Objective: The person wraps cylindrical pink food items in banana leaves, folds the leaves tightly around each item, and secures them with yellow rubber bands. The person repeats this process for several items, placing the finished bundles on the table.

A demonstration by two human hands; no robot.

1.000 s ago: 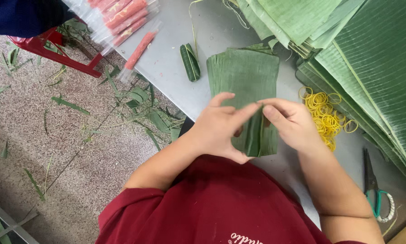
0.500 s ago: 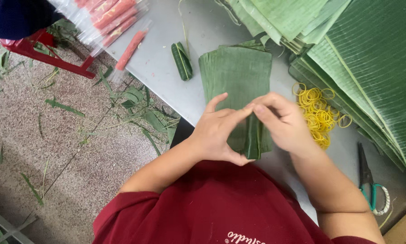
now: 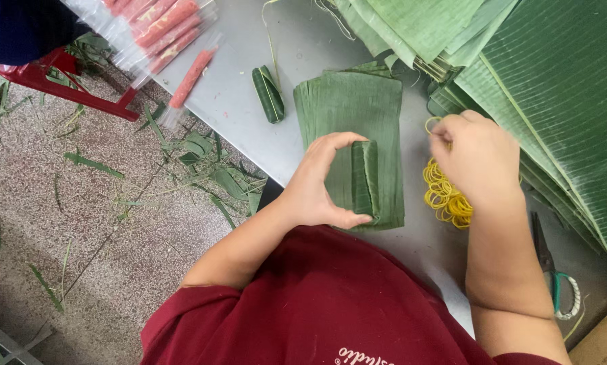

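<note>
On the grey metal table [image 3: 249,115] in front of me, going from the left, clear plastic sleeves of pink sausage sticks [image 3: 161,30] lie at the far corner, partly cut off by the top edge. Next comes a finished leaf roll [image 3: 268,94], small, dark green and tied with a thin band. Beside it lies a flat stack of cut banana leaf pieces [image 3: 347,108], and on its near end sits the leaf bundle [image 3: 365,178] I am working on: a narrow folded packet, darker than the stack, its ribs running lengthwise. My left hand [image 3: 317,186] curls around it like a C, index tip on its far end and thumb on its near end, so my fingers are closed on the bundle. What is wrapped inside I cannot see.

To the right, my right hand [image 3: 479,159] hovers over a heap of yellow rubber bands [image 3: 445,196], fingertips pinched on one thin yellow loop that shows just past them; the hand's back hides the grip itself. Farther right, large banana leaves [image 3: 560,88] overlap in a broad pile that runs out of view. Near my right forearm, scissors [image 3: 553,277] with green-and-white handles lie half under the leaves, so the blades are hard to make out.
</note>
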